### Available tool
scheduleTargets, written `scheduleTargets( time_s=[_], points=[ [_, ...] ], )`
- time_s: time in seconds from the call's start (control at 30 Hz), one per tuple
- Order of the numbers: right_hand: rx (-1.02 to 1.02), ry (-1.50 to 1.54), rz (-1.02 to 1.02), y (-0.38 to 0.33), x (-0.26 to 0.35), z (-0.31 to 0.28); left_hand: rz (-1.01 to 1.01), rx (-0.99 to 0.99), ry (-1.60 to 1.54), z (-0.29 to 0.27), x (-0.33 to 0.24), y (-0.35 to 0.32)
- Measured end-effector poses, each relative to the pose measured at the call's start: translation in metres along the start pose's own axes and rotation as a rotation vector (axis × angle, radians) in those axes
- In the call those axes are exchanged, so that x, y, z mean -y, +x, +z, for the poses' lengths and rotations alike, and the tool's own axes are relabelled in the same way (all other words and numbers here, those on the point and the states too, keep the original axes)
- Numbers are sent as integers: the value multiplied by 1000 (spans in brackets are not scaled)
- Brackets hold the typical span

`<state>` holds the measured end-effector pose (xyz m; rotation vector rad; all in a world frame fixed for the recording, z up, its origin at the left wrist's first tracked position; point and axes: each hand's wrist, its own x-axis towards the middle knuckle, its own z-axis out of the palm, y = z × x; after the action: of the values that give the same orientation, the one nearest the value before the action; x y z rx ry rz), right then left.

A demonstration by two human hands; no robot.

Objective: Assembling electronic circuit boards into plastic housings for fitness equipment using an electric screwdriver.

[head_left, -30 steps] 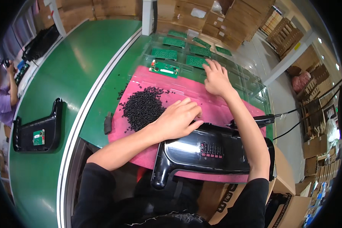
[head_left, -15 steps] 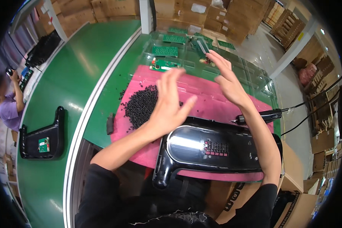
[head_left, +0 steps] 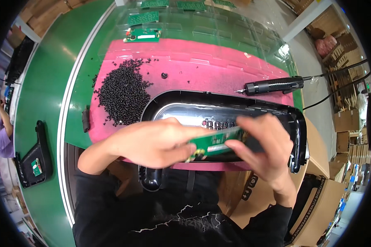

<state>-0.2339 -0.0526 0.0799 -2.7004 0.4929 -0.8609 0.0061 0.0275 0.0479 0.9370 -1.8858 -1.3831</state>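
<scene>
The green circuit board (head_left: 216, 143), held up beyond the black plastic housing (head_left: 235, 109) half a second ago, has been brought above it; both hands are thereby occupied, its ends being pinched by the left hand (head_left: 152, 142) and right hand (head_left: 270, 148). Beyond the housing, five loose boards (head_left: 143, 17), one electric screwdriver (head_left: 272, 85) and one heap of black screws (head_left: 123, 92) can be counted.

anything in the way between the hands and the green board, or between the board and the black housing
Nothing visible. The left hand holds the green board, the right hand is at its other end, and no loose item shows between board and black housing, though the hands hide part of that gap.
</scene>
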Motion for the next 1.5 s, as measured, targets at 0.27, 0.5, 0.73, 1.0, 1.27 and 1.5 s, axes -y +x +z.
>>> scheduleTargets(
  time_s=[0.27,0.5,0.73,1.0,1.27,1.5],
  points=[
    [57,430,496,-55,18,2,-120,278,79,1,6,-2],
    [-42,874,910,-64,3,-1,-23,-93,290,5,6,5],
    [158,526,618,-58,-28,-2,0,-188,424,-3,13,13],
    [101,286,442,-54,-56,22,-90,-207,689,3,30,24],
    [107,233,426,-53,-54,26,-79,-219,741,4,30,25],
    [128,229,433,-54,-55,24,-84,-210,765,4,25,26]
  ],
)
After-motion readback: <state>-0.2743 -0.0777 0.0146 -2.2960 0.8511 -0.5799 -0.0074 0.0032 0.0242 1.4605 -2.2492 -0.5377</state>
